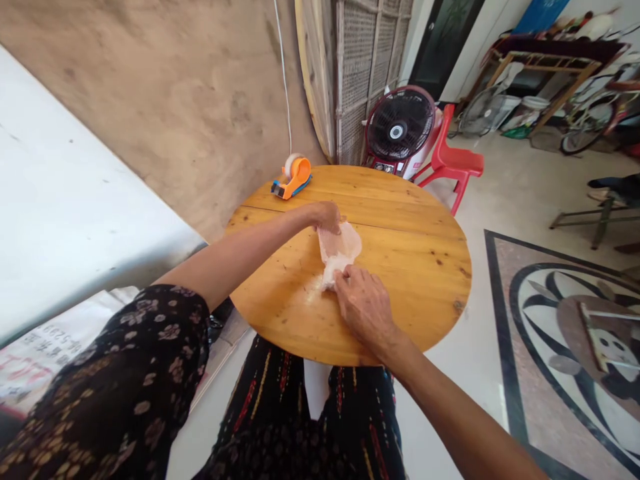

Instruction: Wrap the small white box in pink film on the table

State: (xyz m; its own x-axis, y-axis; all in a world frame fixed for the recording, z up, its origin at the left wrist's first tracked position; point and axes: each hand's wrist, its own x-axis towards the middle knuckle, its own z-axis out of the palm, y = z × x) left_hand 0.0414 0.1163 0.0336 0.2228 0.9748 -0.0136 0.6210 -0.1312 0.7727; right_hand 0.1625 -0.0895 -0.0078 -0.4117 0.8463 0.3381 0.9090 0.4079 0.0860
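A thin, translucent plastic bag (pixel 341 248) lies on the round wooden table (pixel 410 267), crumpled at its near end. My left hand (pixel 327 217) pinches the bag's far edge with closed fingers. My right hand (pixel 364 303) presses and grips the bag's near, bunched end with its fingers curled on it. Both forearms reach in from the lower part of the view.
An orange tape dispenser (pixel 294 177) sits at the table's far left edge. Behind the table stand a red floor fan (pixel 400 130) and a red plastic chair (pixel 455 163). A wall runs along the left; patterned tile floor lies to the right.
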